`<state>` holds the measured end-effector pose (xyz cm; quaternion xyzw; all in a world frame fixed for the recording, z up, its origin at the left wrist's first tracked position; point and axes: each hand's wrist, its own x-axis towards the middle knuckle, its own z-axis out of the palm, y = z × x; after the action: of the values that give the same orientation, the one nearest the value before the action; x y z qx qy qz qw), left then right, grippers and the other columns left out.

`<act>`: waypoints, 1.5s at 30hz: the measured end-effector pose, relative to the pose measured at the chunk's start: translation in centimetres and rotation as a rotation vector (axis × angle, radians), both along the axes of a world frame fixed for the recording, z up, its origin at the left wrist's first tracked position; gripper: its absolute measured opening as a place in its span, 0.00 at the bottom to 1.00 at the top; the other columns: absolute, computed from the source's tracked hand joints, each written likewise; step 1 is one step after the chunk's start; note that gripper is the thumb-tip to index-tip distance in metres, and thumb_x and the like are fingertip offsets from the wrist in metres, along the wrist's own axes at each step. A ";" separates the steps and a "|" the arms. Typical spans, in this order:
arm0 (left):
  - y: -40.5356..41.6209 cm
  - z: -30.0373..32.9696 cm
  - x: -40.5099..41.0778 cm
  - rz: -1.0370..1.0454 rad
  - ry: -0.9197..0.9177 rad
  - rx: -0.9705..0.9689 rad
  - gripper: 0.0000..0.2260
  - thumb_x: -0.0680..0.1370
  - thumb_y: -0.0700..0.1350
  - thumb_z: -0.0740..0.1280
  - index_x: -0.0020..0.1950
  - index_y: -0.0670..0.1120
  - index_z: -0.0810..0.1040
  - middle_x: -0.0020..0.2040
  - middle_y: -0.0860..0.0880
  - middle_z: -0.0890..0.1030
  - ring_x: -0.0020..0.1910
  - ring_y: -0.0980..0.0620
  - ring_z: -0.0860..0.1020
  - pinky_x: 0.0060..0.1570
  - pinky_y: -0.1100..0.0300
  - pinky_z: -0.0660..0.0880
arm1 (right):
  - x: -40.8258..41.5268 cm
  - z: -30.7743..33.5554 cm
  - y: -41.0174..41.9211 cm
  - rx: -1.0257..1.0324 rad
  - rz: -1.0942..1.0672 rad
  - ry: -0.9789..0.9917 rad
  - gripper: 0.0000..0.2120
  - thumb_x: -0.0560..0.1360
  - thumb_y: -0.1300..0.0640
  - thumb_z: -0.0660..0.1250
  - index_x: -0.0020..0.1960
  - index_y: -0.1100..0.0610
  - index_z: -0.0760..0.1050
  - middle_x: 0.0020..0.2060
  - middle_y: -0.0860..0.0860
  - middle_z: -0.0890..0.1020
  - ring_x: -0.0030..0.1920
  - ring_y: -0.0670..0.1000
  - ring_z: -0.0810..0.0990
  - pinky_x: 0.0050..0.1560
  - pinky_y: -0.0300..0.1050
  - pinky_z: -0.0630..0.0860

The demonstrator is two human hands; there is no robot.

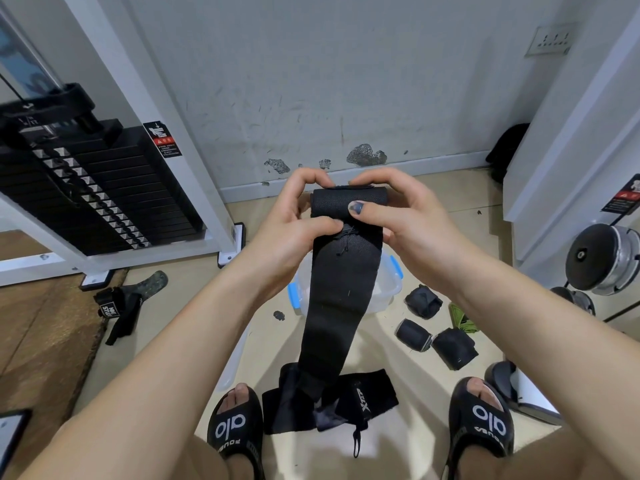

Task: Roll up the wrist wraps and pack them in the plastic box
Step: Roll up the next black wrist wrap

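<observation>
A long black wrist wrap [337,289] hangs in front of me, its top end rolled into a short tube. My left hand [294,220] grips the roll's left end, fingers curled over it and thumb pressed below. My right hand [391,209] grips the right end, its thumb lying across the roll's front. The wrap's tail reaches the floor, where another flat black wrap [360,396] lies between my feet. Behind the hanging wrap sits the clear plastic box [389,282] with blue clips, mostly hidden. Three rolled black wraps [424,301] [412,334] [453,348] lie on the floor to the right.
A black weight stack [90,188] in a white frame stands at left. A black lifting strap [121,306] lies on the floor by its foot. A chrome dumbbell [604,258] rests at right. The box's clear lid [235,358] lies near my left foot.
</observation>
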<state>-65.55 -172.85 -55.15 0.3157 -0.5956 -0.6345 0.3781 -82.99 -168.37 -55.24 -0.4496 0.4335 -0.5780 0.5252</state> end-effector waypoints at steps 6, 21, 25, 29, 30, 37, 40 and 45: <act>0.0 0.1 0.3 -0.038 -0.092 -0.095 0.18 0.80 0.29 0.65 0.60 0.51 0.69 0.48 0.45 0.78 0.43 0.51 0.78 0.46 0.58 0.77 | -0.2 0.2 0.1 -0.003 0.003 -0.031 0.13 0.76 0.72 0.69 0.56 0.58 0.79 0.47 0.57 0.81 0.46 0.52 0.81 0.46 0.44 0.79; -0.3 0.7 0.4 -0.036 -0.157 -0.074 0.04 0.87 0.43 0.58 0.58 0.53 0.68 0.47 0.48 0.80 0.41 0.52 0.77 0.44 0.61 0.75 | -0.5 -0.1 -0.1 -0.049 -0.025 0.034 0.17 0.64 0.68 0.73 0.49 0.52 0.81 0.48 0.53 0.82 0.47 0.54 0.81 0.49 0.50 0.78; -0.4 0.5 0.5 -0.032 -0.097 -0.076 0.07 0.84 0.43 0.62 0.55 0.56 0.72 0.50 0.40 0.75 0.48 0.45 0.72 0.52 0.48 0.73 | -0.5 0.0 0.0 0.048 0.008 -0.032 0.27 0.67 0.72 0.73 0.62 0.54 0.75 0.54 0.60 0.80 0.49 0.55 0.84 0.53 0.52 0.80; -0.3 0.6 0.7 0.015 -0.122 -0.149 0.10 0.84 0.35 0.63 0.56 0.51 0.71 0.42 0.47 0.75 0.37 0.55 0.74 0.42 0.64 0.72 | -0.6 0.5 0.3 0.180 0.113 -0.022 0.19 0.77 0.63 0.72 0.67 0.54 0.75 0.53 0.53 0.85 0.52 0.54 0.85 0.56 0.50 0.81; -0.2 0.6 0.7 0.020 -0.130 -0.170 0.11 0.83 0.33 0.62 0.56 0.50 0.71 0.42 0.48 0.74 0.36 0.57 0.73 0.40 0.66 0.72 | -0.5 0.7 0.3 0.197 0.113 -0.019 0.16 0.79 0.58 0.71 0.66 0.55 0.76 0.51 0.51 0.85 0.52 0.53 0.86 0.56 0.50 0.81; -0.2 0.4 0.3 0.055 -0.112 -0.178 0.15 0.74 0.37 0.66 0.51 0.57 0.74 0.50 0.44 0.76 0.49 0.48 0.75 0.51 0.52 0.73 | -0.5 0.8 0.0 0.112 0.007 -0.080 0.15 0.79 0.65 0.70 0.65 0.64 0.75 0.46 0.56 0.84 0.46 0.53 0.84 0.46 0.44 0.80; -0.5 0.2 0.0 0.027 -0.087 -0.027 0.16 0.74 0.43 0.66 0.58 0.57 0.69 0.52 0.46 0.79 0.51 0.49 0.80 0.56 0.50 0.77 | -0.7 0.7 0.0 0.085 -0.016 -0.071 0.16 0.78 0.68 0.70 0.65 0.65 0.75 0.47 0.58 0.83 0.46 0.54 0.84 0.46 0.44 0.80; -0.2 0.1 -0.7 0.058 -0.175 0.002 0.10 0.86 0.56 0.59 0.62 0.51 0.70 0.50 0.56 0.83 0.49 0.56 0.83 0.54 0.54 0.80 | -1.1 0.6 0.0 0.019 -0.034 0.007 0.13 0.76 0.69 0.72 0.58 0.59 0.79 0.49 0.60 0.82 0.48 0.55 0.84 0.55 0.51 0.81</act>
<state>-66.22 -173.04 -55.01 0.3875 -0.6164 -0.5938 0.3425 -84.10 -168.37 -54.67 -0.4392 0.4484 -0.5813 0.5179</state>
